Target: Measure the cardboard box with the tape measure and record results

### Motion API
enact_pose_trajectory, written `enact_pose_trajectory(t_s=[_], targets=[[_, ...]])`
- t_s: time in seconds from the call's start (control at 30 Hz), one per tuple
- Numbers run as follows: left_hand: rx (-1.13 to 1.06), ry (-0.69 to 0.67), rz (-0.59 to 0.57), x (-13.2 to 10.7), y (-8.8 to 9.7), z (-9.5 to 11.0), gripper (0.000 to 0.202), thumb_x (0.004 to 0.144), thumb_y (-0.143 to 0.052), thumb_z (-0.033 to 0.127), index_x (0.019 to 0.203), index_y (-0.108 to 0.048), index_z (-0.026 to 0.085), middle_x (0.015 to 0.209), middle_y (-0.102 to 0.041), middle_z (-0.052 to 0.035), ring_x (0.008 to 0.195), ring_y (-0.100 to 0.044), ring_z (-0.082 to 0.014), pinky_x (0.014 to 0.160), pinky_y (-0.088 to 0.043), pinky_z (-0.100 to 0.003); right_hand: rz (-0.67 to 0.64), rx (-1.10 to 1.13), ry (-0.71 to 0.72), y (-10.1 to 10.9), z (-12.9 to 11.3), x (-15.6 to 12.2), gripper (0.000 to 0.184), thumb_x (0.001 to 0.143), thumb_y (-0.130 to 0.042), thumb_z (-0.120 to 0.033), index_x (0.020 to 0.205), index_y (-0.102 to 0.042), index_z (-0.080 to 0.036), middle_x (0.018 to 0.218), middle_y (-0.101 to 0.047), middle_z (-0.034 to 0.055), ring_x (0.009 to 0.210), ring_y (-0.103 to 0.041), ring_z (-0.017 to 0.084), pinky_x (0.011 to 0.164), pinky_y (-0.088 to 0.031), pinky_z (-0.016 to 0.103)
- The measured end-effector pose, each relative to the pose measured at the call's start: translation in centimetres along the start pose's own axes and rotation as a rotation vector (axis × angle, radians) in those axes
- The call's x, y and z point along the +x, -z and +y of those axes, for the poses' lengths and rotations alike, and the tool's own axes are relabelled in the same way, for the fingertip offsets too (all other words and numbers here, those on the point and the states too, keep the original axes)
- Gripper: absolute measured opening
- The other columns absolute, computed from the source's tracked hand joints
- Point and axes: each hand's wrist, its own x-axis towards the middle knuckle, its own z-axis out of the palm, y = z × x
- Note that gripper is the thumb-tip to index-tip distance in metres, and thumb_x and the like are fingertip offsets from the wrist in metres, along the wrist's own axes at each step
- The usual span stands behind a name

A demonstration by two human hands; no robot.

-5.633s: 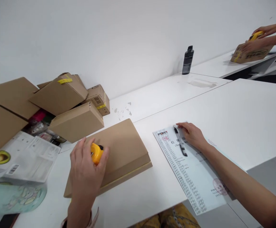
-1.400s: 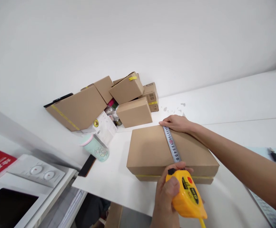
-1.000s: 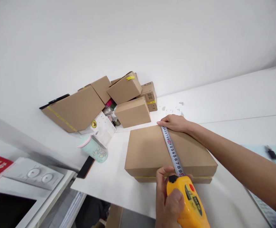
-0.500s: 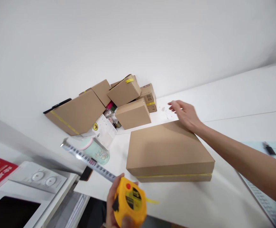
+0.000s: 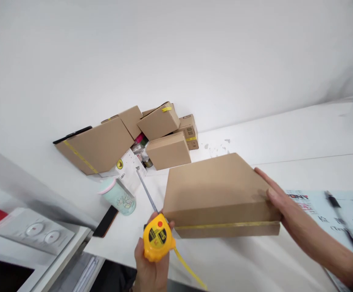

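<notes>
A yellow tape measure sits in my left hand, its fingers wrapped round the case. Its metal blade sticks out away from me, along the left side of a flat cardboard box. The left fingertips are close to that box's front left corner; I cannot tell whether they touch it. My right hand grips the box's right side, thumb at the front right corner and fingers along the side, partly hidden. A yellow strap hangs from the tape measure.
Several cardboard boxes stand against the wall at the back left. A mint cup and a dark flat object lie left of the blade. A white appliance with knobs is at far left. A pen rests on a pale blue sheet.
My right hand has come down from beyond the box's far edge onto its right side. My left hand has turned the tape measure, so the blade now points away beside the box.
</notes>
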Motion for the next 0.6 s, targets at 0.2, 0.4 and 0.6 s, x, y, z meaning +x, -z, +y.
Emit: enact_pose_trajectory(t_s=[0.2,0.4,0.6], targets=[[0.089,-0.065,-0.001,1.9,-6.5,1.4,0.05,0.084,-0.065,0.06,0.115,-0.079,0.024,0.127,-0.074,-0.0135,0.108,-0.071,-0.0349,0.105,-0.05,-0.059,0.157,-0.117,0.189,3.2,-5.5,1.7,0.062,0.079,-0.05,-0.078,0.131,-0.058,-0.046,0.15,-0.057,0.0015,0.131,-0.056,0.039,0.104,-0.051,0.058],[0.186,0.029,-0.015,4.6,-10.2,-1.8,0.044,0.085,-0.068,0.055,0.106,-0.08,0.018,0.121,-0.075,-0.0149,0.107,-0.071,-0.033,0.101,-0.054,-0.05,0.189,-0.006,0.08,2.7,-3.8,6.9,0.043,0.09,-0.049,-0.069,0.097,-0.066,-0.029,0.135,-0.067,0.0037,0.118,-0.061,0.032,0.094,-0.049,0.047],[0.212,0.051,-0.057,6.8,-11.5,-3.2,0.045,0.082,-0.073,0.053,0.106,-0.078,0.015,0.12,-0.074,-0.0152,0.106,-0.071,-0.0348,0.095,-0.056,-0.05,0.196,-0.041,0.003,2.1,-3.1,10.2,0.054,0.095,-0.036,-0.072,0.092,-0.067,-0.028,0.116,-0.074,0.007,0.1,-0.065,0.033,0.081,-0.047,0.044]])
